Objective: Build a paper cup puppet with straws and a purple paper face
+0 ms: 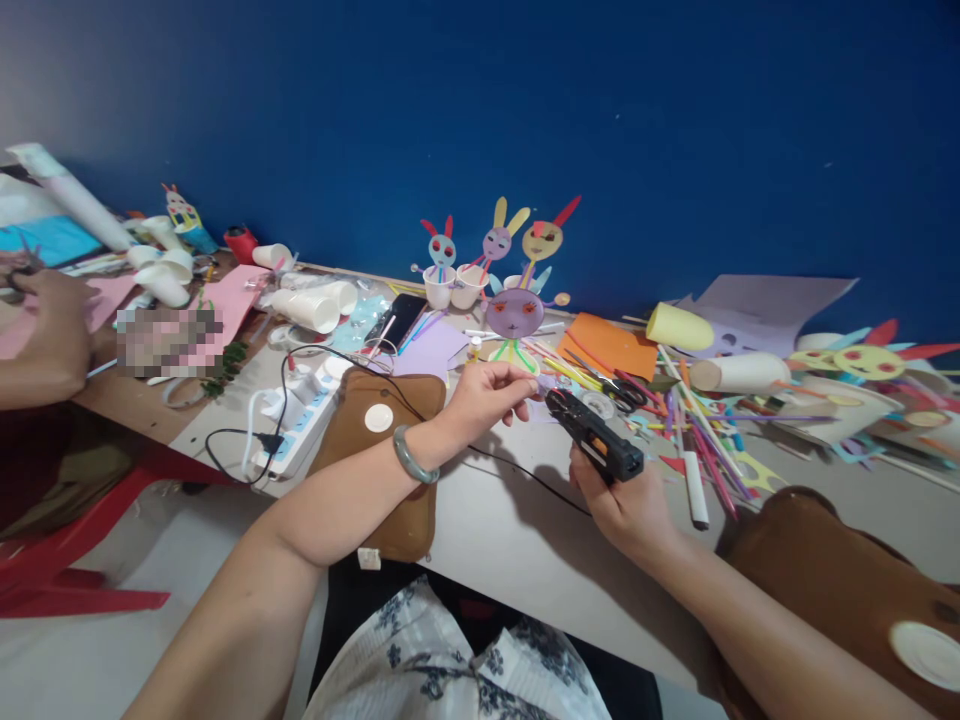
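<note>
My right hand (626, 505) is wrapped round a black hot glue gun (592, 435), whose nozzle points up and left. My left hand (491, 400) has thumb and forefinger pinched together close to that nozzle; whatever sits between them is too small to make out. Just beyond the fingers stands a purple paper face (514, 314) on green stems in a cup. Behind it are three more paper rabbit-like faces on cups: a blue one (441, 250), a purple one with yellow ears (496, 243) and a yellow one (541, 240).
A power strip (304, 425) with plugs and cables lies left of a brown cushion (382, 520). Scissors (611, 388), a marker (696, 490) and scattered coloured sticks lie to the right, near another brown cushion (832, 590). A co-worker's arm (49, 340) is at far left.
</note>
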The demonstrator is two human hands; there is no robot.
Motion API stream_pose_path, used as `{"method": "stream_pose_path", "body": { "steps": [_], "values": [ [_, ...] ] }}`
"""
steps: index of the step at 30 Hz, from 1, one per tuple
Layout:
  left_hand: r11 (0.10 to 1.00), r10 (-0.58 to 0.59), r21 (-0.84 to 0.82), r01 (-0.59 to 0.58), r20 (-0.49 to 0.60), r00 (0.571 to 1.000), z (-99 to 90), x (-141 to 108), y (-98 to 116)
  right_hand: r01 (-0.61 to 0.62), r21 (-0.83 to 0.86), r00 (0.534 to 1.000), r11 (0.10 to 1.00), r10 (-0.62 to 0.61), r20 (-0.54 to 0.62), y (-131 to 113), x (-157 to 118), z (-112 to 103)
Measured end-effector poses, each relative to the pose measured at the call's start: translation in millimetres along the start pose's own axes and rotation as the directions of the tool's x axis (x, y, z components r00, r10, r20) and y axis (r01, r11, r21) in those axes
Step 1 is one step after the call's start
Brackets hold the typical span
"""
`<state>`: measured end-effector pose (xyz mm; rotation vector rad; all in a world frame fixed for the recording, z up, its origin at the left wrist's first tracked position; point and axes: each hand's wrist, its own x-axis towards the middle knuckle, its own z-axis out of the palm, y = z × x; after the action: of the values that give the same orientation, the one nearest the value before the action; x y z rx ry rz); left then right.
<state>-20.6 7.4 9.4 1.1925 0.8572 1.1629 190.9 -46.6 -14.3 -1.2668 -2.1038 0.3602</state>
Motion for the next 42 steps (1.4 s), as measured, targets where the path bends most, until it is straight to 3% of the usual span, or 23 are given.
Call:
{"method": "stream_pose_path", "body": {
  "steps": [36,39,42],
  "values": [
    [1.000,0.007,0.023,-0.008,0.027,1.000,-1.0,0.2,1.1,-0.002,-0.003,0.999,1.000,0.002,-0.037,-1.4,-0.1,-0.1],
    [1.000,-0.007,0.018,0.006,0.015,1.000,-1.4,0.1,3.6,0.010,0.009,0.999,1.000,-0.010,-0.046,-1.2,-0.7,-0.4],
    [1.000,0.017,0.000,-0.017,-0.070,0.997,-6.8,3.9,6.1,0.042,0.000,0.997,0.999,-0.042,-0.070,0.1,-2.4,0.7]
  ]
}}
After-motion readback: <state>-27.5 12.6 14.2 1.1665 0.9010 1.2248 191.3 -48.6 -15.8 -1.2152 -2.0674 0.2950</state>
